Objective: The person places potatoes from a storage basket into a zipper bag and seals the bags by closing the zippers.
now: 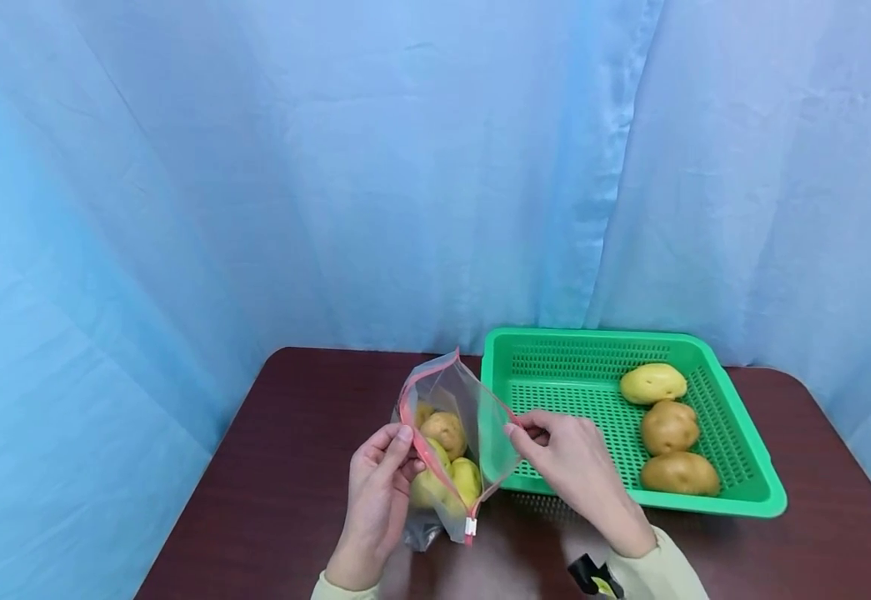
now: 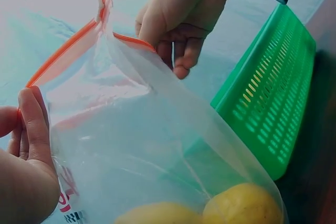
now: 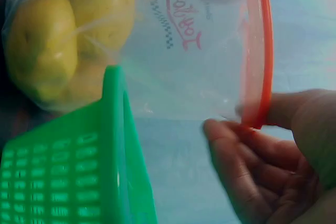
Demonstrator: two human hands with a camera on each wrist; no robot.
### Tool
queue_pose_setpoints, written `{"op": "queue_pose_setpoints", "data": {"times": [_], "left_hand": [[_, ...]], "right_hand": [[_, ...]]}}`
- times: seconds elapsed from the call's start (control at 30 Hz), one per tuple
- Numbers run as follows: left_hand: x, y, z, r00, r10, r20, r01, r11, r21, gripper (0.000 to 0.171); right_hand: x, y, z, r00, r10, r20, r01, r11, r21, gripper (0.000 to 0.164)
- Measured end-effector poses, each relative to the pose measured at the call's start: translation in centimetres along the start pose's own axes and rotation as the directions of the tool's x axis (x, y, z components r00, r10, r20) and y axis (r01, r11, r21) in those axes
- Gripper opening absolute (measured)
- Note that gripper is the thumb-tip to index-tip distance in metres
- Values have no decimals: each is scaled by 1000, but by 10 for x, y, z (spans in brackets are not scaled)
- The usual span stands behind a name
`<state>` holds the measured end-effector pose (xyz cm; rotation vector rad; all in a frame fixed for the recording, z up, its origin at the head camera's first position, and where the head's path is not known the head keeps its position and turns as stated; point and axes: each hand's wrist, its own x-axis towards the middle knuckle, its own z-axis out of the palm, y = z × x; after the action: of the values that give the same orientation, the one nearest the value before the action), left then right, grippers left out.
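A clear zipper bag [image 1: 497, 437] with a red-edged mouth stands on the table, its mouth spread wide. Several potatoes [image 1: 444, 433] lie in its lower part. My left hand [image 1: 377, 483] pinches the left rim between thumb and fingers. Opposite it, my right hand [image 1: 572, 458] pinches the right rim, in front of the basket. A white slider [image 1: 470, 527] sits at the near end of the zip. In the right wrist view, thumb and fingertips of the right hand [image 3: 262, 166] meet at the end of the red zip strip [image 3: 265, 51].
A green perforated basket [image 1: 761, 467] stands right of the bag. Along its right side lie a yellow potato [image 1: 653, 384], a round brown potato [image 1: 670, 427] and a longer brown one [image 1: 680, 474]. Dark wooden table [image 1: 270, 475] beneath; pale blue curtains [image 1: 435, 167] hang behind it.
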<state>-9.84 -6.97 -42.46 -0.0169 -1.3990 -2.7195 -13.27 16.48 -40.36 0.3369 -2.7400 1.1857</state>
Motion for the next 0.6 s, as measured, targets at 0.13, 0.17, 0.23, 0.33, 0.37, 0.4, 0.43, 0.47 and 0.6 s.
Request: {"op": "queue_pose_setpoints", "data": {"times": [0.13,0.17,0.23,0.33,0.37,0.4,0.43,0.47,0.6], "left_hand": [[1,4,1,1000,3,0,-3,1000,3,19],[2,4,2,1000,8,-1,-8,1000,4,18],[2,5,2,1000,18,-1,-18,1000,8,17],[1,5,3,1000,23,4,-24,1000,16,16],[1,4,4,1000,20,7,-20,1000,19,17],[0,3,3,1000,13,8,-13,1000,20,17],[0,2,3,1000,7,8,-7,1000,21,18],[0,1,3,1000,0,6,0,1000,23,18],[-1,-1,1,1000,-15,-14,16,1000,27,16]], "right_hand": [[5,-3,2,993,-75,-92,76,997,13,11],[6,-5,2,991,-82,-108,85,996,26,11],[8,-9,3,986,-98,-136,105,993,49,11],[11,-13,4,986,-95,-138,108,990,93,11],[11,-14,5,987,-89,-130,103,989,105,11],[11,-14,6,989,-83,-119,97,989,114,12],[10,-13,7,992,-73,-105,86,989,124,13],[10,-11,8,994,-62,-89,74,988,139,14],[5,0,9,998,-38,-42,45,982,181,23]]}}
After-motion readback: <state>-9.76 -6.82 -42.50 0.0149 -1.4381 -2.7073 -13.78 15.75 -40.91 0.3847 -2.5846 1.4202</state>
